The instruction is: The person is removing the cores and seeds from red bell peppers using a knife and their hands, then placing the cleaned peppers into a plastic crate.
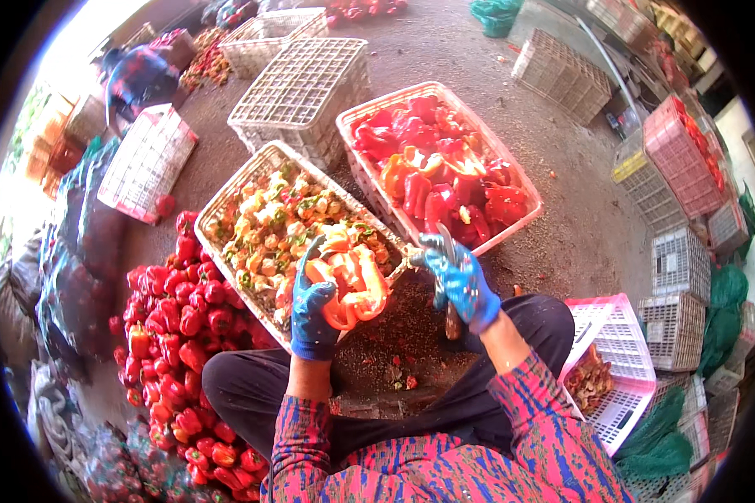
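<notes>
My left hand (313,314), in a blue glove, grips an opened orange-red bell pepper (351,289), its hollow inside facing up. The pepper is over the near corner of a pale crate (226,289) filled with pepper cores, stems and seeds (281,222). My right hand (464,281), gloved in blue too, is closed around what looks like a knife (453,322); its brown handle end sticks out below the palm, and the blade is hard to make out. Just beyond this hand, a pinkish crate (524,180) holds cut red peppers (432,189).
Whole red peppers (176,335) lie heaped at my left. An upturned crate (298,92) stands behind the two filled ones. To my right sits a pink-white basket (629,369) with brownish scraps; stacked crates (679,260) line the right side. Another person (138,80) bends at the far left.
</notes>
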### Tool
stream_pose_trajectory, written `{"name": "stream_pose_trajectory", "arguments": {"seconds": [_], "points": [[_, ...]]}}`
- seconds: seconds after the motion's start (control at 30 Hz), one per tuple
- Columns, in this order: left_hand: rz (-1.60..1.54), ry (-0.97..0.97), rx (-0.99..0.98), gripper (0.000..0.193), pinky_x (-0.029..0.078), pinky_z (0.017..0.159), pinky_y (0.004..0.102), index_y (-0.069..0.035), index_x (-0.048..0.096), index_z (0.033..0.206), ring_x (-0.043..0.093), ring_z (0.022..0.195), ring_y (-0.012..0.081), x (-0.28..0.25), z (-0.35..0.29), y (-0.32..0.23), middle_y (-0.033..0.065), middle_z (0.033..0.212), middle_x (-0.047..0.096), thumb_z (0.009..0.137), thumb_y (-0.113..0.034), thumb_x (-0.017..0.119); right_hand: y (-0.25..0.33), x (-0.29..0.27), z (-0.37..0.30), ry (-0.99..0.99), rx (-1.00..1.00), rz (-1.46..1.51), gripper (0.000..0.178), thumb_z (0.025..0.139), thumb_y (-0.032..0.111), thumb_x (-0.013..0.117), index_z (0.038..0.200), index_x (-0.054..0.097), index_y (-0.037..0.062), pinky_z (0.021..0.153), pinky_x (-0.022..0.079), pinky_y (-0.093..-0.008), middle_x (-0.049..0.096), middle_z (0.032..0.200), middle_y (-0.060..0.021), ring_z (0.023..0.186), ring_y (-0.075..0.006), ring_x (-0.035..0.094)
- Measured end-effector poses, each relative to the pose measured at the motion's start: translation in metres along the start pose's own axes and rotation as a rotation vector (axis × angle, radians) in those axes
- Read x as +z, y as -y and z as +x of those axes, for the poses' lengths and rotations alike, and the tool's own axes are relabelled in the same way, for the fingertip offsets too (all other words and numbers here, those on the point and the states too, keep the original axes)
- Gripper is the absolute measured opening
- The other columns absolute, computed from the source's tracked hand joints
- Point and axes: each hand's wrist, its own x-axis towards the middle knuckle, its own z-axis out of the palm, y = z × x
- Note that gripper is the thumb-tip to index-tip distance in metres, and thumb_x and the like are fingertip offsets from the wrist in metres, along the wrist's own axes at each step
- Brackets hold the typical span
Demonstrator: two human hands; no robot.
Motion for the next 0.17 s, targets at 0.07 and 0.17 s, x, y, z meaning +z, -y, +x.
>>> {"name": "stream_pose_trajectory", "arguments": {"seconds": [0.07, 0.17], "points": [[0.0, -0.002, -0.064, 0.08, 0.039, 0.107, 0.0404, 0.002, 0.041, 0.139, 0.052, 0.122, 0.0268, 0.009, 0.011, 0.008, 0.014, 0.131, 0.053, 0.068, -0.023, 0.069, 0.0, -0.002, -0.026, -0.047, 0.012, 0.015, 0.042, 0.091, 0.007, 0.059, 0.132, 0.051, 0.0023, 0.069, 0.045, -0.0171, 0.063, 0.094, 0.0007, 0.078, -0.0023, 0.054], [0.072, 0.027, -0.131, 0.082, 0.035, 0.111, 0.0402, 0.0, 0.041, 0.14, 0.051, 0.123, 0.0269, 0.016, 0.03, 0.025, 0.0145, 0.132, 0.053, 0.067, -0.022, 0.071, -0.01, -0.016, -0.044, -0.104, 0.075, -0.102, 0.05, 0.093, 0.01, 0.06, 0.141, 0.046, 0.0065, 0.065, 0.043, -0.0146, 0.065, 0.105, -0.0001, 0.073, -0.0012, 0.052]]}}
